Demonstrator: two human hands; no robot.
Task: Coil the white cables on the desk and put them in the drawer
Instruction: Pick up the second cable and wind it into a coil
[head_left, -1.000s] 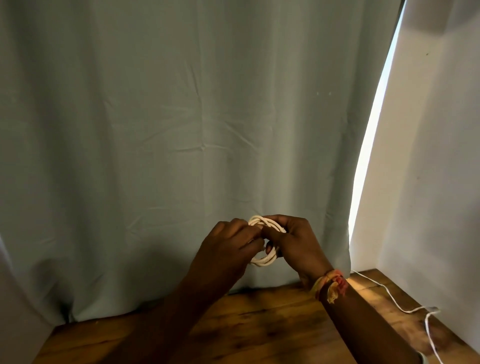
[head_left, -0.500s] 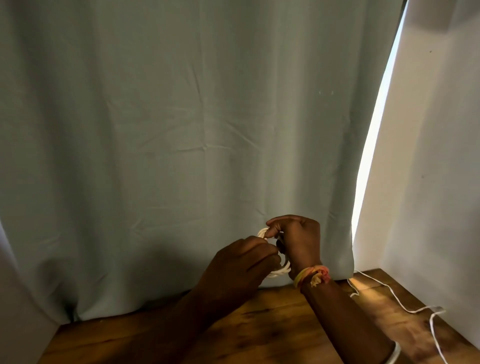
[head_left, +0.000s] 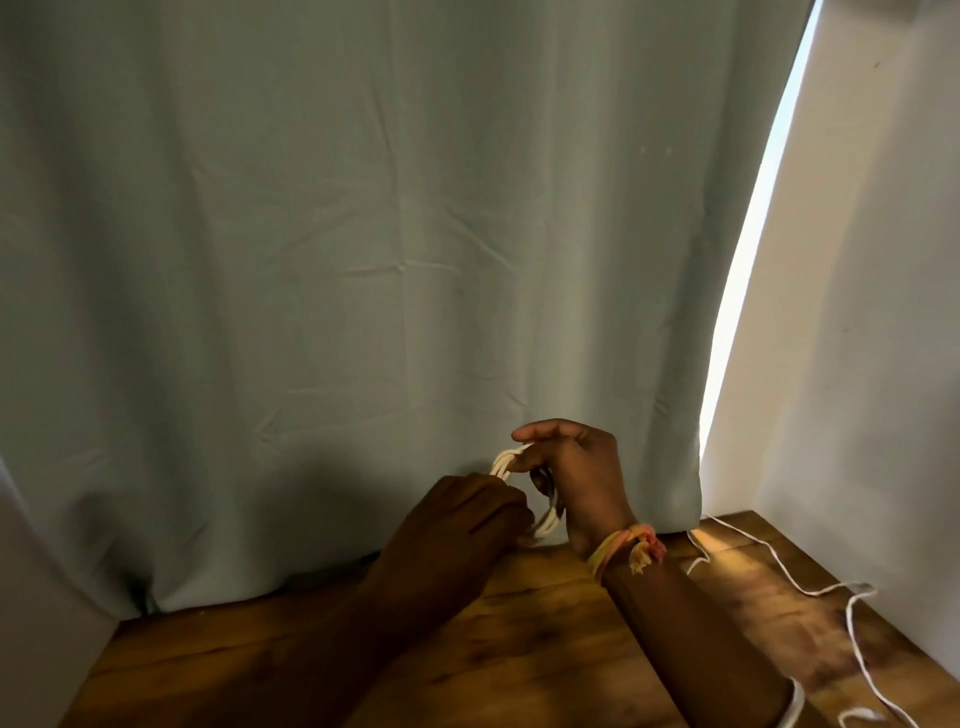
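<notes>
One coil nearly wound, one cable still loose

Both hands hold a small coil (head_left: 524, 493) of white cable above the back edge of the worktop (head_left: 519, 649), in front of the curtain (head_left: 363, 260). The left hand (head_left: 467, 525) is closed round its lower side; the right hand (head_left: 576, 478) pinches the top loops, fingers partly spread. A loose cable (head_left: 810, 590) trails along the worktop's right edge, uncoiled. No drawer is in sight, so stowing seems wholly ahead.
</notes>
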